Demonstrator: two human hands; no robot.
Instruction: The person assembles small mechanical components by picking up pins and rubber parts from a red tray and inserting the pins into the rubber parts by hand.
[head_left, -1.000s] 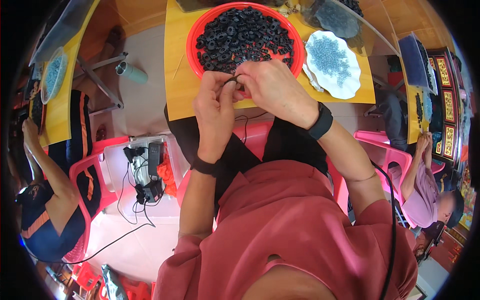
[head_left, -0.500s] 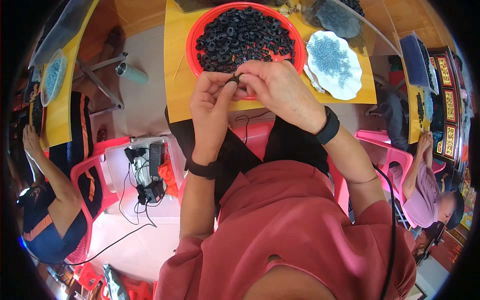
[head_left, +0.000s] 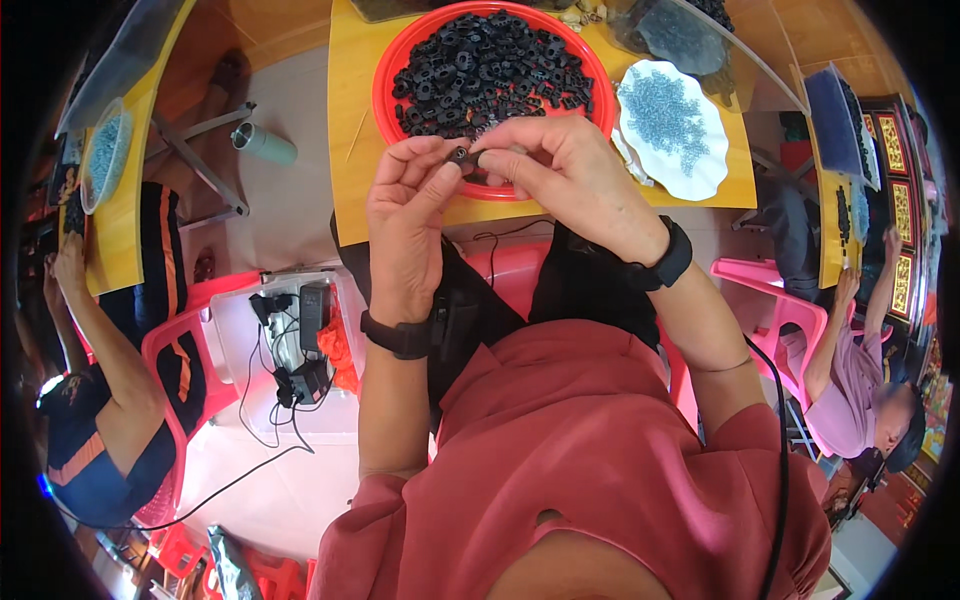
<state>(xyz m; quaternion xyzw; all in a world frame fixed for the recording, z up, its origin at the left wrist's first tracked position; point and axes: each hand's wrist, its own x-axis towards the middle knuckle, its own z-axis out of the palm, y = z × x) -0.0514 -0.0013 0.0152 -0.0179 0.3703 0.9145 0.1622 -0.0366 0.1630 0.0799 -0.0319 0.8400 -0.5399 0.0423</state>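
My left hand (head_left: 408, 225) pinches a small black plastic piece (head_left: 459, 156) between thumb and forefinger, a round opening facing up. Close beside it, my right hand (head_left: 575, 185) has its thumb and forefinger pressed together at a second small dark part (head_left: 476, 159), mostly covered by the fingertips. Both hands meet over the near rim of a red round tray (head_left: 380, 95). Heaped in that tray are many black plastic pieces (head_left: 480, 70) with oval holes. To the right, a white scalloped plate (head_left: 708, 178) bears a spread of tiny bluish-grey shiny bits (head_left: 662, 120).
The yellow table (head_left: 352, 200) carries a thin stick (head_left: 356, 136) at left and a clear container (head_left: 690, 45) at the far right. A clear bin (head_left: 235, 330) with black adapters and cables stands by my left side. People sit at tables on both sides.
My hands have drawn slightly apart, and the black piece in my left fingers has turned so its round opening shows. My right hand has shifted a little to the right.
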